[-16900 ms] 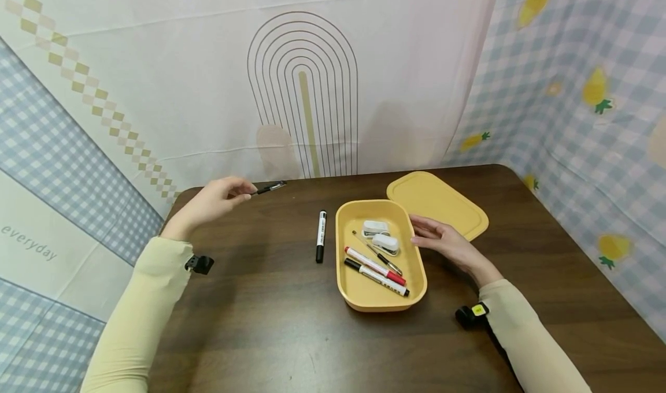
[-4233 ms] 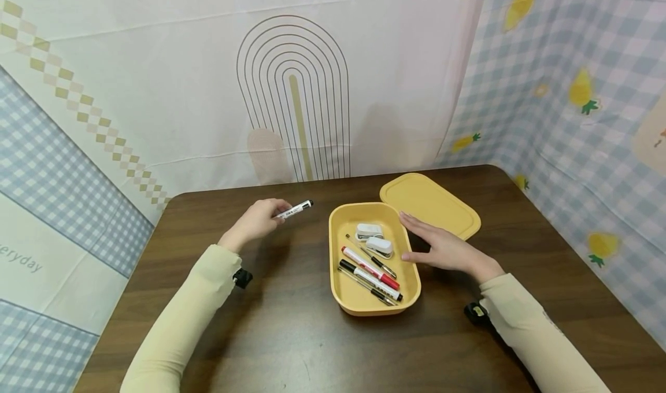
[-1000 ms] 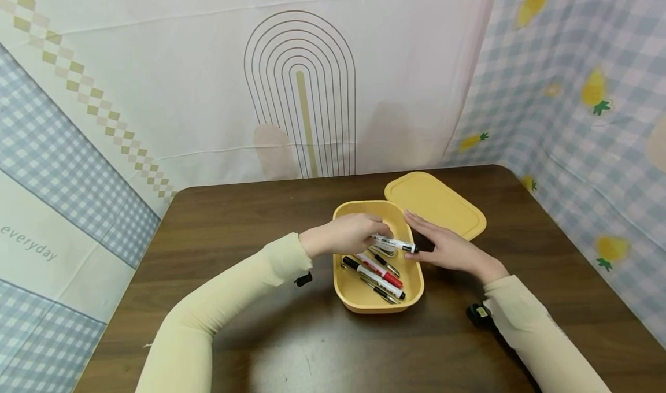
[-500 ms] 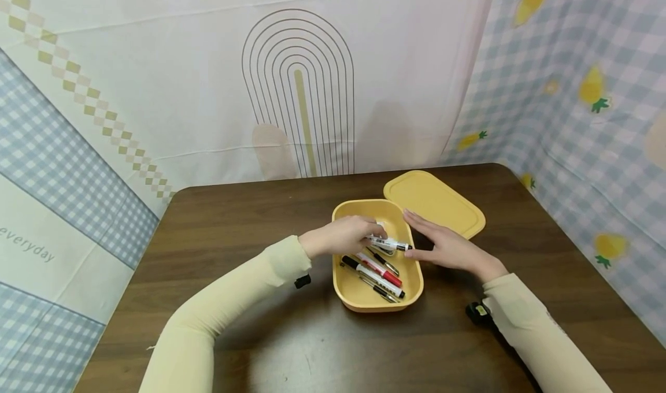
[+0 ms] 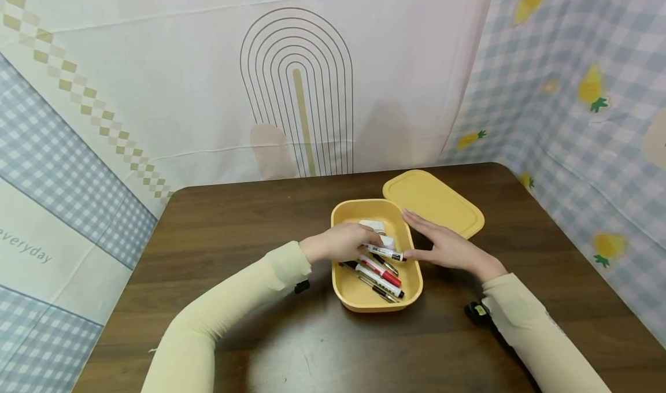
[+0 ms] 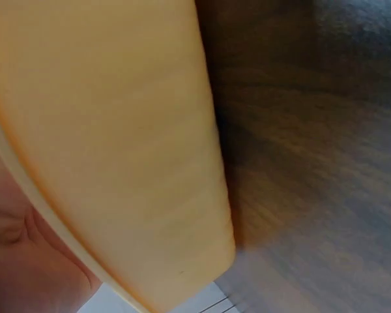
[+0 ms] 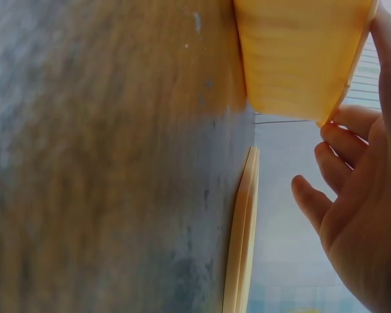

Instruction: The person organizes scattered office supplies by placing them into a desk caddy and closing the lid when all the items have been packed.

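My left hand (image 5: 340, 243) is inside the yellow box (image 5: 338, 292), pinching a white marker with a black end (image 5: 389, 253) low over the contents. Two small white staplers (image 5: 372, 225) lie behind it, partly covered by the fingers. Nearer the front are a red marker (image 5: 384, 270), another black-and-white marker (image 5: 382, 284) and two clear pens with black grips. My right hand (image 5: 451, 248) touches the box's right rim, fingers and thumb extended; the right wrist view shows its fingertips against the box wall (image 7: 300, 59). In the left wrist view, the box wall (image 6: 130, 143) hides most of the left hand.
A yellow lid (image 5: 437, 202) lies flat on the dark wooden table (image 5: 234, 214), behind and right of the box. Patterned cloth (image 5: 192, 81) hangs behind the table and along its sides.
My left hand carried the marker from the table into the box. Over the last second it lowered it and shifted slightly nearer, uncovering the staplers. The right hand stayed at the rim.
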Demonstrator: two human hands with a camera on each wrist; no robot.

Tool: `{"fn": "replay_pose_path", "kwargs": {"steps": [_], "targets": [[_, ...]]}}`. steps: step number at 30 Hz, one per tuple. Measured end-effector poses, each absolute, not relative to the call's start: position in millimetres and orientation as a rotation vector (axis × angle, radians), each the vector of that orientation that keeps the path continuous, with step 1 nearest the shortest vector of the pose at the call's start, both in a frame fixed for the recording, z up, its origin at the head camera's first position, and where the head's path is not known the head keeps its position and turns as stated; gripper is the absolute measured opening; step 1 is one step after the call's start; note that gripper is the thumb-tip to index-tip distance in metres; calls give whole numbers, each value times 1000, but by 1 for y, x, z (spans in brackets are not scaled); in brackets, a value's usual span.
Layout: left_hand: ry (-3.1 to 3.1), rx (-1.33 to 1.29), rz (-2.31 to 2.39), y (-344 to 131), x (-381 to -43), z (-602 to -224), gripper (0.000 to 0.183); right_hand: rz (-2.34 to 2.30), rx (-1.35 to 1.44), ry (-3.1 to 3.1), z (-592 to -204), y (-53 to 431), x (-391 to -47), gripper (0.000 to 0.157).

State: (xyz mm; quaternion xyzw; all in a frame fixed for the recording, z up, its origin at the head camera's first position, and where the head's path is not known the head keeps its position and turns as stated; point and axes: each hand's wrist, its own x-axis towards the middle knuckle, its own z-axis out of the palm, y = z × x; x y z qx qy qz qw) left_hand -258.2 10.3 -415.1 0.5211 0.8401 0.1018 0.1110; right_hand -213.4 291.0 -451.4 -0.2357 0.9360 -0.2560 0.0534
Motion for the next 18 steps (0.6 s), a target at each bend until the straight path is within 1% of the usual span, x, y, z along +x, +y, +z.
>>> {"fn": "replay_pose_path", "kwargs": {"steps": [6, 18], "targets": [[2488, 1541, 267, 10, -259, -422, 32, -781, -723, 2842, -450, 291, -213, 96], [2501, 1549, 264, 9, -259, -428, 32, -774, -739, 2849, -451, 292, -215, 95]]}}
